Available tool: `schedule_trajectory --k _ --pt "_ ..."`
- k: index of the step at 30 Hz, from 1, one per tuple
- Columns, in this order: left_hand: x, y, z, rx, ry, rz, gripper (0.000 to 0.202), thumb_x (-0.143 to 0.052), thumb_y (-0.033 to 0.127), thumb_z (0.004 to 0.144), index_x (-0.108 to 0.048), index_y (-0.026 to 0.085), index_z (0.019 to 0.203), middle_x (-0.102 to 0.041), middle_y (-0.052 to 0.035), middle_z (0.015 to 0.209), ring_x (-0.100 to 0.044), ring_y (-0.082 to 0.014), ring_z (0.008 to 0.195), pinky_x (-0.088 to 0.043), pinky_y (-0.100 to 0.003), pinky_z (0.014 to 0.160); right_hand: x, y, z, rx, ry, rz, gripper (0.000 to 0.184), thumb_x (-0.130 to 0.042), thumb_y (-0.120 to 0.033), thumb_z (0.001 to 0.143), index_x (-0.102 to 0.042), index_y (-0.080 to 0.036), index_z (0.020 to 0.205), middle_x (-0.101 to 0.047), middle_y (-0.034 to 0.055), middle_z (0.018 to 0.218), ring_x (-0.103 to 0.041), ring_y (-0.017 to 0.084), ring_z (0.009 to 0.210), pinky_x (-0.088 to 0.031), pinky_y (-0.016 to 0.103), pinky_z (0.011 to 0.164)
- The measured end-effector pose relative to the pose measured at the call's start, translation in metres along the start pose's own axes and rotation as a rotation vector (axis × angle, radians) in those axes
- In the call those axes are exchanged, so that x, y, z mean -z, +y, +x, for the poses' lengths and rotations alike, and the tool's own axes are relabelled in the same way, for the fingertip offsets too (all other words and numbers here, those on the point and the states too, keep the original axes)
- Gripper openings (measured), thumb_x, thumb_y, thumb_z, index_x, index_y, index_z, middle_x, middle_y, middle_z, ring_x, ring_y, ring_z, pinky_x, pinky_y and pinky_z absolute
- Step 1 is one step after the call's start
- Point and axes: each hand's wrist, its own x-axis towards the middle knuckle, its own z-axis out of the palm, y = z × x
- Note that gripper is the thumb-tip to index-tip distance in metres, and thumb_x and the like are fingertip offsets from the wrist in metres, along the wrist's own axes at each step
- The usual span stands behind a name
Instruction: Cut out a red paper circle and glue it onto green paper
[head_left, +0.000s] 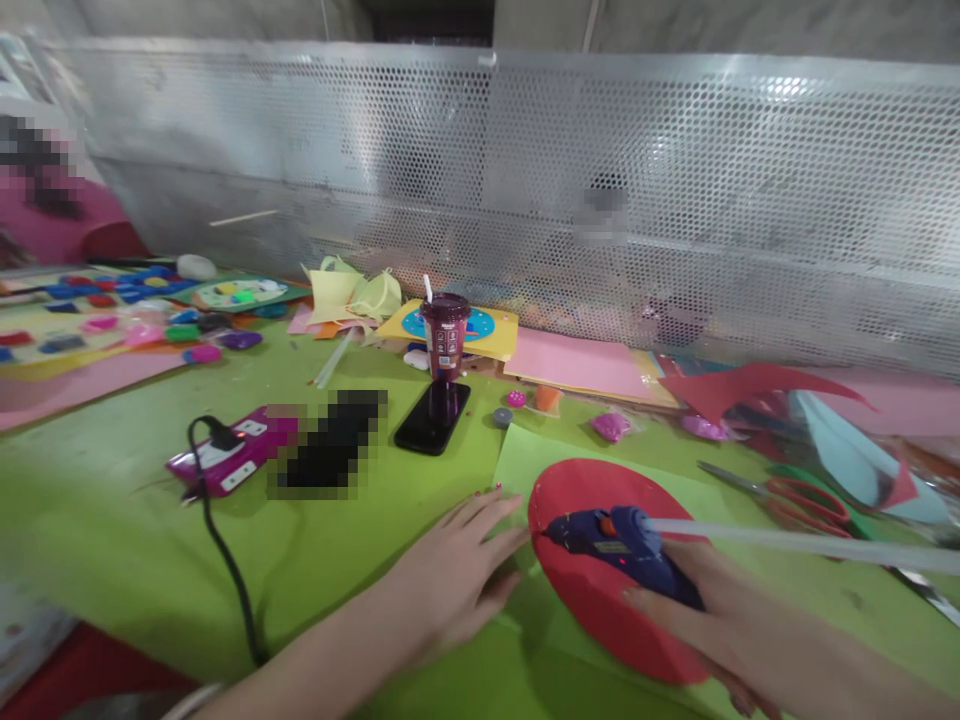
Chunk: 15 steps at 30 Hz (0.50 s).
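Note:
My right hand (712,615) grips a dark blue hot glue gun (611,540), its nozzle pointing left over a red paper disc (600,600). A pale glue stick (787,545) juts out of the gun's back toward the right. The disc lies on a light green sheet (525,460). My left hand (450,570) rests flat on the green table just left of the disc, fingers stretched out and touching its edge.
A black phone (433,417) and a purple cup with a straw (445,335) stand behind. A pink power strip (225,455) with a black cord lies left. Red-handled scissors (795,500) lie right. Coloured paper lines a perforated metal screen (600,170). Another person sits far left.

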Motion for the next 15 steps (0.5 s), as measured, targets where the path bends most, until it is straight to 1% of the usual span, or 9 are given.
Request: schedule_trajectory --k 4,9,13,15 --pt "0.001 0.001 -0.001 -0.008 0.009 0.004 0.04 -0.037 0.025 0.081 -0.04 0.022 0.121 -0.035 -0.0068 0.131 -0.027 -0.0229 0.122 -0.027 -0.042 0.099 -0.001 0.007 -0.003 -0.016 -0.028 0.021 0.058 -0.044 -0.062 0.065 -0.042 -0.031 0.115 -0.048 -0.0014 0.046 -0.048 0.013 0.038 -0.038 0.02 0.032" --pt "0.002 0.001 -0.001 -0.013 0.024 -0.006 0.037 -0.036 0.025 0.082 -0.041 0.022 0.119 -0.036 -0.007 0.131 -0.026 -0.0223 0.122 -0.027 -0.041 0.099 0.0 0.016 -0.003 -0.011 -0.088 0.018 0.057 -0.04 -0.064 0.067 -0.042 -0.033 0.114 -0.053 0.0002 0.049 -0.049 0.013 0.039 -0.038 0.019 0.033" --pt "0.001 0.002 -0.002 -0.003 0.02 -0.011 0.036 -0.035 0.025 0.083 -0.042 0.023 0.119 -0.035 -0.0063 0.131 -0.025 -0.0222 0.123 -0.027 -0.042 0.099 -0.002 0.017 -0.007 -0.007 -0.09 0.012 0.053 -0.042 -0.061 0.067 -0.043 -0.033 0.112 -0.052 -0.0001 0.046 -0.052 0.015 0.04 -0.04 0.02 0.033" --pt "0.001 0.002 -0.002 0.002 0.018 -0.011 0.037 -0.036 0.025 0.083 -0.041 0.024 0.119 -0.035 -0.0061 0.131 -0.025 -0.0219 0.123 -0.027 -0.041 0.099 -0.006 0.017 -0.011 -0.008 -0.044 -0.02 0.049 -0.042 -0.059 0.067 -0.047 -0.032 0.107 -0.051 0.0 0.043 -0.051 0.016 0.037 -0.039 0.021 0.031"
